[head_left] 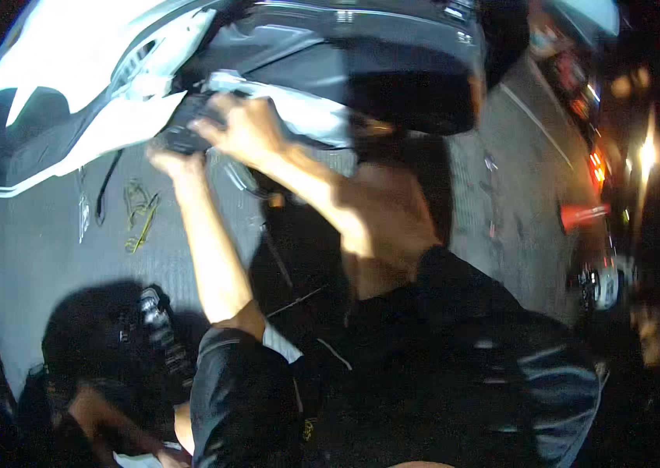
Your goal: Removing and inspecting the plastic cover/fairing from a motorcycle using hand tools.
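A dark, blocky part (188, 134), its kind too blurred to tell, sits at the edge of a white curved vehicle panel (115, 134). My left hand (178, 160) holds it from below, fingers curled against its near side. From the right, my right hand (245, 129) reaches over it with bent fingers pressed to its top. Just beyond my right wrist runs a bright, shiny strip (310, 117) of the vehicle body. Where my fingertips meet the part is smeared by motion.
A yellow-green cord (141, 222) lies on the grey floor (205, 203) below the panel. At lower left is another person's arm (104, 417), beside a dark shape with a shiny strip. A red object (582, 216) and lights stand at far right. Shadow covers much of the floor.
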`<state>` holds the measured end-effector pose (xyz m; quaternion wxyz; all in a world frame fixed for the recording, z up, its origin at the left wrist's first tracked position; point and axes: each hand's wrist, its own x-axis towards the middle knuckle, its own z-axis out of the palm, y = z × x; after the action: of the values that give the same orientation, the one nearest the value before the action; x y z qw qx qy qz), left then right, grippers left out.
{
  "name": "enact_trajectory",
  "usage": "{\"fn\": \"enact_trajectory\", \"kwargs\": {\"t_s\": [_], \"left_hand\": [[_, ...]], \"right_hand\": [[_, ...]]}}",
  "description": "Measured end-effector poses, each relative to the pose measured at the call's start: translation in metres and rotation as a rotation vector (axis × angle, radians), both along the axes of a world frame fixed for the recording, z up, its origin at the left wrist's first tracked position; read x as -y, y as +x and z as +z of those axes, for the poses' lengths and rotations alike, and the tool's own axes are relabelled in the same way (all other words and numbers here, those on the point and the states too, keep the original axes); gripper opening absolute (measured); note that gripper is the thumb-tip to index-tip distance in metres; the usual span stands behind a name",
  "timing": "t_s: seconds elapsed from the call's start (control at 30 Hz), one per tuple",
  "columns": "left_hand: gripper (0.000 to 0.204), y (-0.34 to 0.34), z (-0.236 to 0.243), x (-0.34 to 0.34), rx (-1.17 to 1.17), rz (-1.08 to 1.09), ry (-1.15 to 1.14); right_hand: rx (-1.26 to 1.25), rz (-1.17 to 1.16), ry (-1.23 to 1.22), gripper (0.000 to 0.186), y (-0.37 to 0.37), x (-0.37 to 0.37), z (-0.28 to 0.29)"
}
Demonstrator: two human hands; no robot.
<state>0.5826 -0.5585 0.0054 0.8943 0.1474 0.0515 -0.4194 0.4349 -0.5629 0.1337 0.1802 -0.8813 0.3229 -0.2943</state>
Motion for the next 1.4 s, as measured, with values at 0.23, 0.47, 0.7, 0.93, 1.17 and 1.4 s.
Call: {"fn": "enact_trajectory", "kwargs": {"t_s": [0.23,0.47,0.7,0.93,1.17,1.4], "left_hand": [[0.063,-0.008,0.036,-0.010,0.084,0.133,0.044],[0.059,0.001,0.026,-0.010,0.019,0.167,0.021],[0.053,-0.008,0.010,-0.007,0.000,0.218,0.179],[0.054,-0.008,0.000,-0.013,0.040,0.152,0.250],[0.066,-0.020,-0.016,-0.013,0.054,0.034,0.429],[0.061,0.002,-0.051,-0.014,0.189,0.088,0.476]], "right_hand": [[0.146,0.093,-0.187,0.039,0.008,0.007,0.009],[0.072,0.069,-0.117,0.044,0.013,0.002,0.018],[-0.183,0.053,-0.170,0.045,0.013,-0.004,0.032],[-0.372,0.064,-0.112,0.039,-0.008,-0.014,0.025],[-0.662,0.090,0.004,0.044,-0.023,-0.016,-0.004],[-0.664,0.078,0.167,0.044,-0.022,-0.036,-0.020]]}}
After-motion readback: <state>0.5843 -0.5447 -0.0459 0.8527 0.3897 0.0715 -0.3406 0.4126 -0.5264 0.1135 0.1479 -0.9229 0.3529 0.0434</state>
